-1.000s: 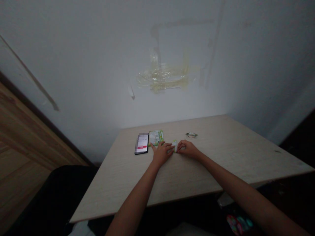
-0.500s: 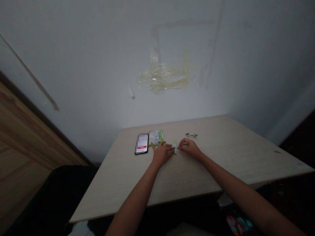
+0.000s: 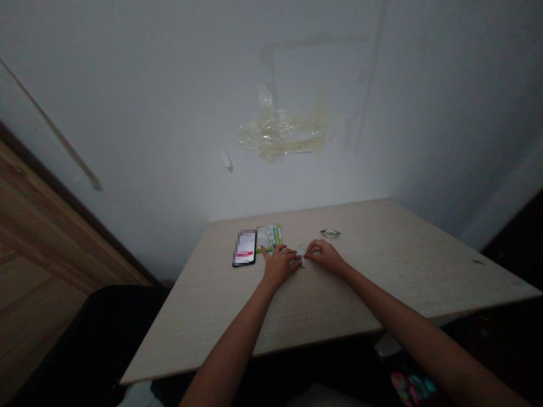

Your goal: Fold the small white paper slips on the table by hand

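My left hand (image 3: 280, 265) lies with fingers spread on the table, its fingertips at the left edge of a small green-and-white slip (image 3: 302, 263). The slip is flat and partly covered; its exact kind does not show. From the right, my right hand (image 3: 326, 255) pinches at the slip's right edge with thumb and fingertips together. A green-and-white printed packet (image 3: 268, 236) rests just beyond my left hand, whose fingers reach its lower edge. Behind my right hand sits a small, folded piece with dark green edges (image 3: 330, 232).
A phone (image 3: 245, 247) with its screen lit lies left of the packet. The pale wooden table (image 3: 203, 316) meets a wall (image 3: 169, 113) with old tape on it. A wooden panel (image 3: 34, 271) stands at the left, and colourful items (image 3: 413, 389) lie below the table's front edge.
My right hand has moved slightly left, its fingertips now at the slip. The slip has shifted or tilted a little. My left hand stays nearly still.
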Available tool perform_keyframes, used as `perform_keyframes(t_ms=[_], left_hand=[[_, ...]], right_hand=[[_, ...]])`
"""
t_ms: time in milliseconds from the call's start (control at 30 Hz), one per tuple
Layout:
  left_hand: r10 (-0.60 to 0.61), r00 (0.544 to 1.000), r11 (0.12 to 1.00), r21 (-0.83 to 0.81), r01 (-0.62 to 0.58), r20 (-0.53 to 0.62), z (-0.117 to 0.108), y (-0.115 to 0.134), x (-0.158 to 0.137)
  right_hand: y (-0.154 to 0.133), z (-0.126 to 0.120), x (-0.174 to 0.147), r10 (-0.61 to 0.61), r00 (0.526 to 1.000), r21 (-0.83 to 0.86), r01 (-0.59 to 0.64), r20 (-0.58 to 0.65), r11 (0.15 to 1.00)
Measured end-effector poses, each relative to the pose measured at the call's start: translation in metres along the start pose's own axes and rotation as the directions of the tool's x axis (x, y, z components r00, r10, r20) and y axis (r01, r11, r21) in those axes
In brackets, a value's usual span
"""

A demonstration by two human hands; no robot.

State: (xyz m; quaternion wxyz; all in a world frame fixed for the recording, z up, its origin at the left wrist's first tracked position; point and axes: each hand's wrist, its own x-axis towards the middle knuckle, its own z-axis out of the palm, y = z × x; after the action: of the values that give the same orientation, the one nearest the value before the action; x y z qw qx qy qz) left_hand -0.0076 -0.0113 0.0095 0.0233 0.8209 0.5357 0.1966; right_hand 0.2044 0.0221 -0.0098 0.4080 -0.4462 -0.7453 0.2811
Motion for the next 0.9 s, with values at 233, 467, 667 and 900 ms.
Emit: perform_keyframes(t_ms=[233,467,667,900], left_hand=[[0.020,1.000,1.000,-0.023,-0.020,-0.012,0.002,-0.002,0.000],[0.036,0.999,0.999,-0.033,-0.036,-0.009,0.000,0.001,-0.001],[0.038,0.999,0.999,-0.004,-0.038,0.004,0.000,0.001,-0.001],[0.023,1.000,1.000,0.012,-0.023,0.000,0.001,0.002,-0.001]], right_hand=[[0.005,0.003,0.006,0.030,1.000,0.051,-0.030,-0.004,0.998],[0.012,0.003,0.005,0.051,0.999,0.120,-0.049,-0.014,0.992],[0.004,0.000,0.002,0.051,0.998,0.068,-0.050,-0.024,0.996],[0.002,-0.001,0.001,0.038,0.999,0.033,-0.037,-0.030,0.999]])
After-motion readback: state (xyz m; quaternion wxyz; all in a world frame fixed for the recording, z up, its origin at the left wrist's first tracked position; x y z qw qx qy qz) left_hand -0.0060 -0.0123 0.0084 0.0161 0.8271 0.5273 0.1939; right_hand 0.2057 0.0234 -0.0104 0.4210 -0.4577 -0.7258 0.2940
